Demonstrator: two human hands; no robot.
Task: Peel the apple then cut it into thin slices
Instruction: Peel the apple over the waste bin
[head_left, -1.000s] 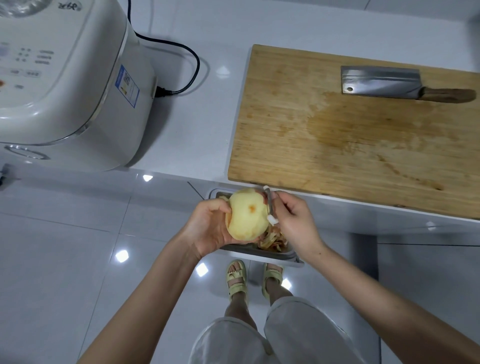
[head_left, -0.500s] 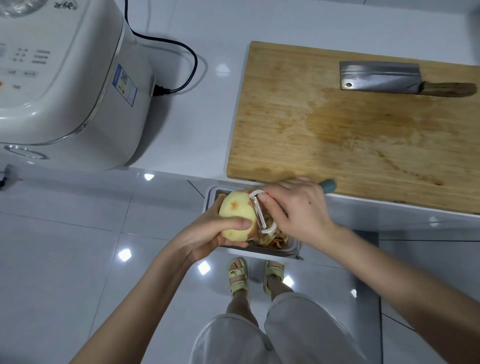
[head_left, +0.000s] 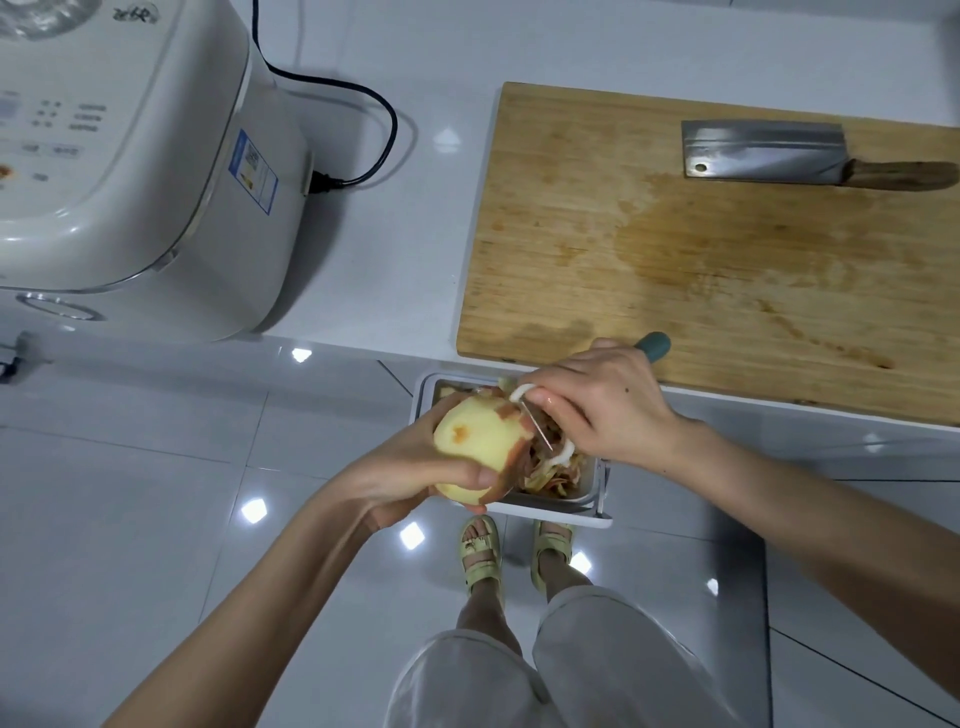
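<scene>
Left hand grips apple, right hand's peeler seemingly touching edge

The apple is mostly peeled and pale yellow, with red skin left along its right side. The peeler touches that skin. The cleaver lies flat on the cutting board.

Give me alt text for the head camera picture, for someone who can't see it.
A person peels a mostly bare apple over a small bin of peelings: the left hand holds the apple, the right hand grips a peeler against it. Beyond, a cleaver lies on a wooden cutting board.
</scene>
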